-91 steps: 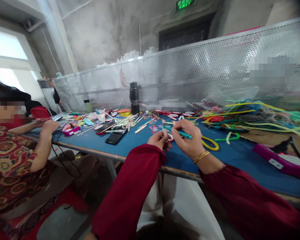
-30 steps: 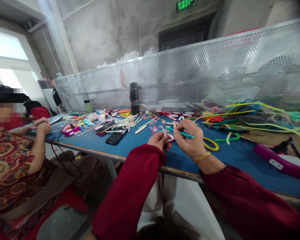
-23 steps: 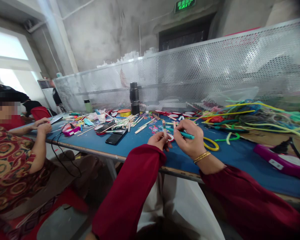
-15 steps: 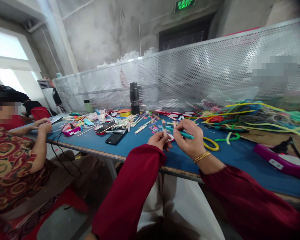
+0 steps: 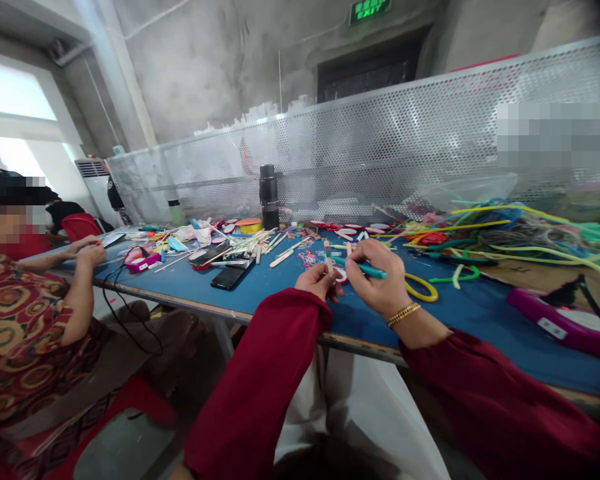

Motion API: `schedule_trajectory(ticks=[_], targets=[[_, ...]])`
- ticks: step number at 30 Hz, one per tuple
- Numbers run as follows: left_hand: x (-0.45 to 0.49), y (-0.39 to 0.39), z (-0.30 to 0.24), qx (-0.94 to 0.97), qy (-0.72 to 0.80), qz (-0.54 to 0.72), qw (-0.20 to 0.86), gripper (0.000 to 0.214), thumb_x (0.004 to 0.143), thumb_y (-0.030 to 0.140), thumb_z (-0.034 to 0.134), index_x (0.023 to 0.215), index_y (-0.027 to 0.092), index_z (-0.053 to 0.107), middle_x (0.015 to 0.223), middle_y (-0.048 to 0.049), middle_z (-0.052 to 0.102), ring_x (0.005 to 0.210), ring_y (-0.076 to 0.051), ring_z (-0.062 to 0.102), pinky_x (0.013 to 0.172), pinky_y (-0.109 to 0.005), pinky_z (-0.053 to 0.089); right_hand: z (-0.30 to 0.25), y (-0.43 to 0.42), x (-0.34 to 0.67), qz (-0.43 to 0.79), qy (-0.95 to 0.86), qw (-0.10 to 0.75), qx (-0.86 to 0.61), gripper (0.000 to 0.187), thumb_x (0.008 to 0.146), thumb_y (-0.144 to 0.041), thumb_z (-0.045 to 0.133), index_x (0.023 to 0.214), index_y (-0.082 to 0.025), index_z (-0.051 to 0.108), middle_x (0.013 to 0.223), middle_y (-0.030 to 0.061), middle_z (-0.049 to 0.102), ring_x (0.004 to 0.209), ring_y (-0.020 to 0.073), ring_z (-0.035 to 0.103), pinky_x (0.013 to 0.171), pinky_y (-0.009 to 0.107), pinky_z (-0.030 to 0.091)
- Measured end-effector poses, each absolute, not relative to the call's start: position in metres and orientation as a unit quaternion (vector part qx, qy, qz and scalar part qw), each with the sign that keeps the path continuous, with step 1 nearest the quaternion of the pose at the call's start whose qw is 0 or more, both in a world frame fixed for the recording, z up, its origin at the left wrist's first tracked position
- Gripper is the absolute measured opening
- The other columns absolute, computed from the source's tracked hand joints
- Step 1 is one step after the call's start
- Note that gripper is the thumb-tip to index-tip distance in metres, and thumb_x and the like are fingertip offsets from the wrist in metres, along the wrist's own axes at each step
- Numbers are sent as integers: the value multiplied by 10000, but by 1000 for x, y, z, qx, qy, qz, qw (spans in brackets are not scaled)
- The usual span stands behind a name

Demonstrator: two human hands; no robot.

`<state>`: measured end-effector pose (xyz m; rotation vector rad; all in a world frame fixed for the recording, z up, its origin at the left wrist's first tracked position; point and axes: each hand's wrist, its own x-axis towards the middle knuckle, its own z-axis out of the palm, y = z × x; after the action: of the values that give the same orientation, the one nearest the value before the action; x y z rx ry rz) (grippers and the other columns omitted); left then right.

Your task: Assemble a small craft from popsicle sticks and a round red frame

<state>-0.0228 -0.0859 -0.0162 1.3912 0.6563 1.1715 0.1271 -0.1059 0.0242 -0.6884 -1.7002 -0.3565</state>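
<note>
- Holding a thin wooden stick (image 5: 328,256) upright, the left hand (image 5: 317,280) is seen with its fingers pinched together on the stick's lower end; the coloured upper end stands clear above them.
- The right hand (image 5: 380,281) is found closed round a teal tool (image 5: 371,270), the fingers wrapped on its forward part and the rear end projecting to the right of them. What the tip touches cannot be told.
- Both items are held just above the blue worktop (image 5: 280,285), close to its near edge, the two sets of fingers almost touching.
- A small red-and-white disc (image 5: 341,275) is noted between and just under the fingers; whether it is held or lying loose cannot be told.
- The stick is judged light, stiff and liable to snap if bent; it is best gripped low, at the bare wood, with a light pinch.
- The teal tool is judged light, rigid and smooth; a hold near the tip, pen-fashion, is considered the steadier.
- A yellow loop (image 5: 423,288) lies just right of the right fingers, a black phone (image 5: 229,275) well to the left, and a tangle of coloured cords (image 5: 505,233) further right.
- A co-worker's hand (image 5: 91,255) is recorded far left, well apart.
</note>
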Motion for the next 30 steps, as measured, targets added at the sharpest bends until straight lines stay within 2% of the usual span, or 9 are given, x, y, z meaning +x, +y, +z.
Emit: schedule_trajectory(ticks=[12, 21, 30], targets=[[-23, -88, -15, 590, 285, 499, 568, 373, 858, 537, 738, 875, 181, 627, 642, 15, 643, 462, -84, 529, 496, -213, 395, 24, -106, 126, -154, -741, 590, -281, 202, 839, -152, 614, 722, -257, 487, 681, -1, 552, 690, 205, 537, 676, 370, 431], [-22, -87, -16, 587, 277, 503, 571, 443, 822, 600, 767, 851, 184, 615, 626, 18, 639, 458, -83, 524, 489, -211, 376, 24, -105, 127, -160, -738, 595, -276, 202, 855, -147, 617, 735, -253, 493, 693, 1, 553, 700, 209, 543, 679, 366, 432], [-23, -87, -15, 602, 294, 489, 559, 384, 873, 554, 717, 873, 183, 616, 651, 19, 639, 478, -84, 528, 497, -210, 380, 23, -104, 127, -170, -733, 593, -285, 173, 880, -168, 615, 758, -251, 525, 730, 16, 590, 720, 218, 576, 689, 374, 451]])
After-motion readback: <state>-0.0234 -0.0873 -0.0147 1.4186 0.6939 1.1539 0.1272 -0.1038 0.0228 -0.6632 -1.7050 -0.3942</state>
